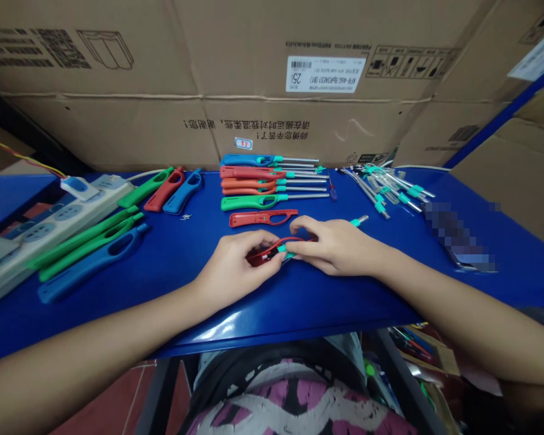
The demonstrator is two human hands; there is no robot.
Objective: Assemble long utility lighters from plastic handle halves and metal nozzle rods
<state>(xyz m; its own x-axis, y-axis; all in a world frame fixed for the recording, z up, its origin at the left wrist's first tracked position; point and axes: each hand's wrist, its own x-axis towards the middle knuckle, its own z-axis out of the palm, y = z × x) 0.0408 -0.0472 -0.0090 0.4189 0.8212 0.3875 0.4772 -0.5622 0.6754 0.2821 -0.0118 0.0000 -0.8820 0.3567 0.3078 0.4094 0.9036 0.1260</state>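
Fingers of my left hand (236, 263) are closed around a red lighter casing half (257, 257), its hollow side showing some dark and metallic parts. Against the same casing, my right hand (338, 249) is bent, with its fingers at a teal fitting (281, 248); the fingers cover much of that end. A matching red casing half (263, 218) lies just beyond my hands. Behind my right hand, a metal tube with a teal piece (355, 222) shows only in part.
Several long-necked lighters (249, 202) lie stacked in a row at the back. Metal tubes with teal fittings (381, 187) are heaped at right, near a blurred dark object (457, 235). Loose casings (95, 260) and a power strip (63, 214) occupy the left. Cardboard (254, 72) walls the back.
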